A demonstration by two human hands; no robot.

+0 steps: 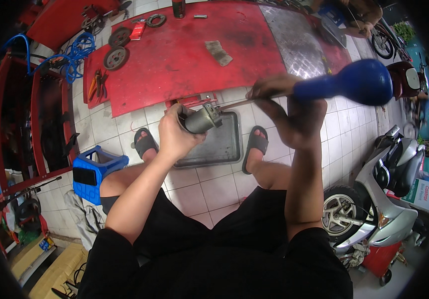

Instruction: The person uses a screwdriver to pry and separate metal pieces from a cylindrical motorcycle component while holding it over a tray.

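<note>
My left hand (178,134) is closed around a grey metal cylindrical part (200,121), which has a flanged, bolted end turned to the right. In my right hand (294,117) is a tool with a bulb-ended blue handle (344,83). Its thin brownish shaft (238,104) reaches left to the flanged end of the part; whether it goes inside cannot be told. The right hand is slightly blurred. Below the part, on the tiled floor between my feet, lies a shallow grey tray (214,160).
A low red work surface (174,65) carries pliers (97,85), round metal discs (116,58), a rag (218,52) and a can (178,9). At left stand a blue stool (86,172) and a red rack (37,119). A silver scooter (389,214) stands at right; another person (366,15) is at upper right.
</note>
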